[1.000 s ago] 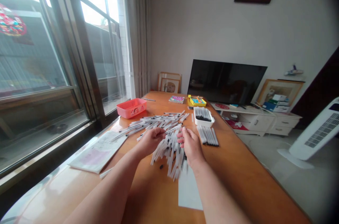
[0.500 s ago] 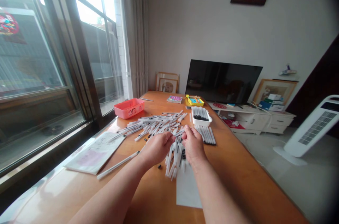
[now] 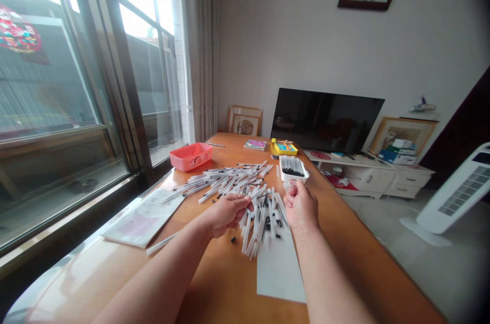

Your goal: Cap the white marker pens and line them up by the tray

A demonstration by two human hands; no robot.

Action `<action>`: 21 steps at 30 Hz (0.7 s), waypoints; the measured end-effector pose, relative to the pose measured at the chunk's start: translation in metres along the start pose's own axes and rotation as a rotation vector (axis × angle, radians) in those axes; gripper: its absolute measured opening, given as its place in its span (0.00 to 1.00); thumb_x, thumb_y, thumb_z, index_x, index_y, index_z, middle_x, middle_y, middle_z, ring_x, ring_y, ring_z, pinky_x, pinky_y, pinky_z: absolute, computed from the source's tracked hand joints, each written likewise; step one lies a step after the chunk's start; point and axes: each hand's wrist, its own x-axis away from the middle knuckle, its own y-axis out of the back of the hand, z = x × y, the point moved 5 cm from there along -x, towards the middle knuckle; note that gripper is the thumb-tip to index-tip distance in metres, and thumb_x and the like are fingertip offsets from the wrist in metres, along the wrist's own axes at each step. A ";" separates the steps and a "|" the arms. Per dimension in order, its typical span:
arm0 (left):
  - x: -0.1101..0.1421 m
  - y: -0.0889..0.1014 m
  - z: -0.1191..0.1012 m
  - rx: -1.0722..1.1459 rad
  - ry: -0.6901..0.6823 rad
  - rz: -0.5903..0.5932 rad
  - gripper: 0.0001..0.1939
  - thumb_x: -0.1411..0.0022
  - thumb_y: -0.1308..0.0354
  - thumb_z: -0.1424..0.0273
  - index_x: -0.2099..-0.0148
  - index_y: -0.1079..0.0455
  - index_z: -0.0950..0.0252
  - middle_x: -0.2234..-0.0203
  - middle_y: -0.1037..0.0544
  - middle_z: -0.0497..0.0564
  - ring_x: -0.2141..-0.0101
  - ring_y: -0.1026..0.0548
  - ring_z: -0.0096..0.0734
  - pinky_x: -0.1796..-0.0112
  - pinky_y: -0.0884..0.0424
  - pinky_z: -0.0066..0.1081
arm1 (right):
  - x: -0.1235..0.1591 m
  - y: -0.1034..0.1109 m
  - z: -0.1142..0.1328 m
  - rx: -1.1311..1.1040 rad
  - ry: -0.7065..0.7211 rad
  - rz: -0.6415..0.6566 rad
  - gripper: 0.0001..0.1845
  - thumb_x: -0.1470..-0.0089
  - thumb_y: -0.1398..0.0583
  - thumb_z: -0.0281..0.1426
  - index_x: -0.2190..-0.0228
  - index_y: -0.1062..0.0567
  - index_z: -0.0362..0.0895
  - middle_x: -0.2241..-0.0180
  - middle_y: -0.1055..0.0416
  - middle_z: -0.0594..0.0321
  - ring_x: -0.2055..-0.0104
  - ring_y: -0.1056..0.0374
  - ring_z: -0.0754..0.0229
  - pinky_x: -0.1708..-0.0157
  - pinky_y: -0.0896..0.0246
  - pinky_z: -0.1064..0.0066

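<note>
My left hand (image 3: 230,213) is closed, its thumb and fingers pinched at the near side of the loose pens (image 3: 225,178). What lies in that pinch, if anything, is too small to tell. My right hand (image 3: 302,209) is closed in a pinch, and a short pale, clear end, seemingly of a pen (image 3: 292,183), shows above its fingers. Between the hands lies a heap of clear pen barrels (image 3: 250,234) and small black caps (image 3: 268,226), partly over a white sheet (image 3: 281,275). Just beyond my right hand stands a white box (image 3: 284,177) holding black-tipped pens.
A red plastic basket (image 3: 190,156) stands at the back left, with a paper booklet (image 3: 143,219) nearer me. Farther back are a yellow box (image 3: 285,147) and a colourful booklet (image 3: 254,145). One pen (image 3: 161,244) lies beside my left forearm.
My hands have moved apart. The right one has gone right, now covering the row of pens by the white box; the left stays near the heap. The view has shifted slightly.
</note>
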 end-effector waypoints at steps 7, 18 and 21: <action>-0.015 0.019 0.007 0.302 -0.052 -0.164 0.18 0.39 0.38 0.59 0.55 0.24 0.69 0.81 0.41 0.41 0.82 0.47 0.20 0.81 0.53 0.24 | 0.022 -0.019 -0.032 0.449 -0.075 0.272 0.22 0.47 0.35 0.47 0.60 0.20 0.42 0.75 0.27 0.65 0.79 0.41 0.66 0.79 0.47 0.73; -0.018 0.040 0.002 0.503 -0.206 -0.213 0.11 0.35 0.39 0.64 0.53 0.29 0.63 0.63 0.21 0.53 0.69 0.24 0.30 0.69 0.31 0.28 | 0.056 -0.041 -0.042 0.602 -0.221 0.577 0.16 0.42 0.41 0.44 0.68 0.25 0.43 0.73 0.24 0.62 0.80 0.38 0.66 0.78 0.48 0.74; -0.017 0.040 0.001 0.509 -0.235 -0.221 0.12 0.36 0.38 0.64 0.53 0.31 0.62 0.60 0.20 0.54 0.70 0.24 0.32 0.70 0.31 0.31 | 0.072 -0.049 -0.049 0.584 -0.339 0.722 0.20 0.39 0.43 0.47 0.66 0.25 0.42 0.74 0.24 0.60 0.80 0.37 0.65 0.82 0.54 0.74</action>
